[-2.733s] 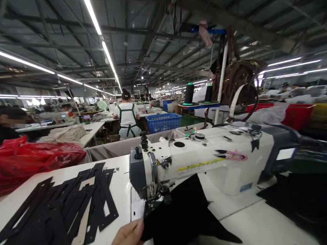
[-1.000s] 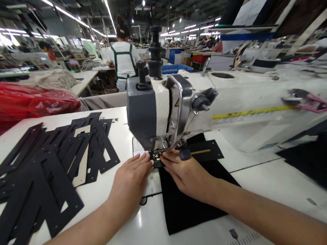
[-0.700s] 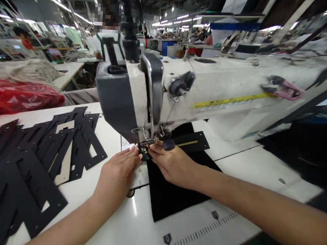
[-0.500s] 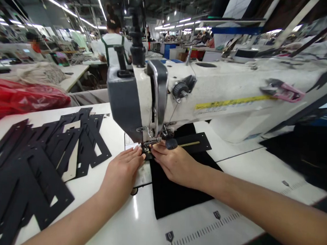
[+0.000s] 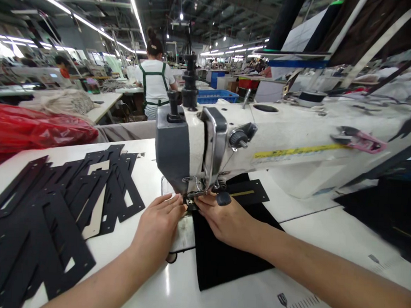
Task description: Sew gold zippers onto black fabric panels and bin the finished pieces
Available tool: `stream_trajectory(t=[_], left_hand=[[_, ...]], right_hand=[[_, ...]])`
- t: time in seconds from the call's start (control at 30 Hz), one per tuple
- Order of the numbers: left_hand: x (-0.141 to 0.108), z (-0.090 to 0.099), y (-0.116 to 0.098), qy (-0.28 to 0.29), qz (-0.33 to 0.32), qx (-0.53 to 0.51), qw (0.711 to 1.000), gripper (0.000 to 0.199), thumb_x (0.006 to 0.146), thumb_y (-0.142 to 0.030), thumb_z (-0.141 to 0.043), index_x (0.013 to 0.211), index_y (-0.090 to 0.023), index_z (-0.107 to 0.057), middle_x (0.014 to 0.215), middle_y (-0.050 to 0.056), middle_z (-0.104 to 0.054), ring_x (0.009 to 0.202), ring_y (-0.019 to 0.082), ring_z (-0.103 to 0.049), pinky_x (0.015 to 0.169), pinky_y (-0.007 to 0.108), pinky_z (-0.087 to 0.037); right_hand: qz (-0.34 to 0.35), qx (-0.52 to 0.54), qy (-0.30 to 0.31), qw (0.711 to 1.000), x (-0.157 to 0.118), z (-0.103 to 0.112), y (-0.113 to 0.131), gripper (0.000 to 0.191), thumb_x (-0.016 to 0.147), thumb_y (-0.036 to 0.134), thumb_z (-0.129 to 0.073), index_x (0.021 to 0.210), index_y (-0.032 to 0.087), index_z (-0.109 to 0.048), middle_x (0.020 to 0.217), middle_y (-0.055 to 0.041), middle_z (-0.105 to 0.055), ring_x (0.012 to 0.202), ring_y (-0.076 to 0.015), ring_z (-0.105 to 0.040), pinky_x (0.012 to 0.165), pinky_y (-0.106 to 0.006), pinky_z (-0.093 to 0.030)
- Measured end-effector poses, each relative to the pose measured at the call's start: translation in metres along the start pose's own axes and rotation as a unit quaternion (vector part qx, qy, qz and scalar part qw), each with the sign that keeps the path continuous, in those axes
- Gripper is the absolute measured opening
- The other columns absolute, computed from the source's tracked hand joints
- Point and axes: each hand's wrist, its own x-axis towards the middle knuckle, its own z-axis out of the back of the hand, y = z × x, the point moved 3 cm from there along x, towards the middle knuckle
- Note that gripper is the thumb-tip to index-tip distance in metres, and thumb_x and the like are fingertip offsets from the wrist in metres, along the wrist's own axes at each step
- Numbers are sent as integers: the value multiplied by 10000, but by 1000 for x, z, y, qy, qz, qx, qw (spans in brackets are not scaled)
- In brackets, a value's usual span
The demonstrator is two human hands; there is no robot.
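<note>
Left hand (image 5: 162, 223): palm down, fingers together and stretched out, tips at the strip's near end, just left of the foot (image 5: 189, 200). Can't tell if the thumb pinches anything. Right hand (image 5: 227, 222): over the strip (image 5: 260, 190) and the cloth (image 5: 229, 258), fingers together, tips running in right beside the foot. Underside hidden, so can't tell if it's clamped or only pressing.

Strip: black, slotted, lying on the cloth. One end at the foot, the other sticking out past the right hand under the arm of the machine (image 5: 285, 130). Yellowish line shows along the slot.

Cloth: flat on the table (image 5: 328, 238), near edge free, far part behind the head.

Change: 2.7 s ago the cloth was lifted and bunched before the needle, no strip visible on it. Now it's flat, strip on top, both hands in at the foot. Over the last second the hands hold about the same pose; mostly the view shifted. I read that as placing done, stack being steadied at the needle. Whether it's stitching: not visible.

Further out: pile (image 5: 43, 223) of similar black pieces on the left, snips (image 5: 361, 140) on the machine.
</note>
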Motion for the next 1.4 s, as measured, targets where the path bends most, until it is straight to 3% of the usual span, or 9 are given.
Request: stream_trajectory(t=[0.2, 0.53, 0.83, 1.17, 1.4], left_hand=[[2, 1, 0, 15, 23, -9, 1000, 217, 861, -96, -403, 851, -138, -617, 954, 85, -698, 898, 210, -655, 870, 394, -495], [2, 1, 3, 10, 2, -7, 1000, 248, 832, -70, -379, 848, -130, -619, 915, 100, -704, 873, 222, -663, 859, 415, -496], [5, 1, 3, -4, 6, -8, 1000, 227, 842, -76, -399, 843, -134, -618, 879, 102, -706, 830, 219, -672, 805, 408, -524], [1, 2, 2, 1, 4, -17, 1000, 229, 850, -72, -403, 867, -124, -626, 918, 117, -699, 848, 223, -668, 805, 410, -531], [-3, 0, 0, -19, 10, -28, 999, 241, 846, -79, -412, 880, -135, -644, 913, 108, -701, 855, 226, -667, 807, 410, -534]], right_hand=[[0, 1, -1, 1000, 1, -1, -1, 214, 816, 45, -429, 873, 106, -625, 1020, -128, -636, 940, -218, -585, 878, -365, -464], [1, 10, -4, 1000, 1, -3, -4, 191, 816, 61, -446, 800, 111, -629, 844, -100, -648, 991, -217, -568, 917, -341, -436], [5, 24, -28, 999, 3, -3, -5, 202, 819, 62, -437, 810, 113, -633, 858, -108, -654, 937, -222, -588, 869, -348, -463], [12, 56, -66, 996, -1, -3, -6, 265, 812, 40, -433, 992, 124, -609, 889, -96, -659, 875, -216, -612, 852, -355, -470], [3, 70, -76, 995, -4, -4, -6, 205, 827, 68, -429, 837, 142, -619, 809, -88, -654, 888, -213, -611, 843, -355, -471]])
